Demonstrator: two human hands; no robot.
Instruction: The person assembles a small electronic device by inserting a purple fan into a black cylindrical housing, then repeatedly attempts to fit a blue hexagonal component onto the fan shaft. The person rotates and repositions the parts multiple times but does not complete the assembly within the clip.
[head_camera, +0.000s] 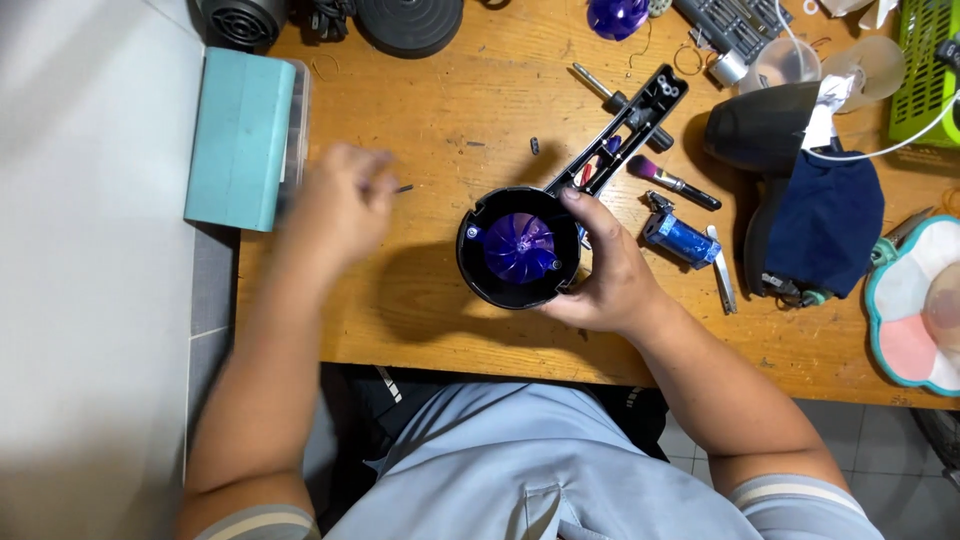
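While the right hand (610, 280) wraps its fingers round one black housing (520, 247) with one purple fan (517, 247) on the worktop (450, 110) | left hand (340, 205) blurred, fingers pinching one thin pin (402, 188) | one teal box (240, 138) beside it

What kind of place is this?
Probably a home repair bench: a wooden table strewn with parts, an opened fan housing in the right hand, and a small screw held by the left hand.

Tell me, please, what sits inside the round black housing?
A purple fan sits inside the housing, blades facing up. The fan covers whatever lies beneath it. The right hand grips the housing's rim.
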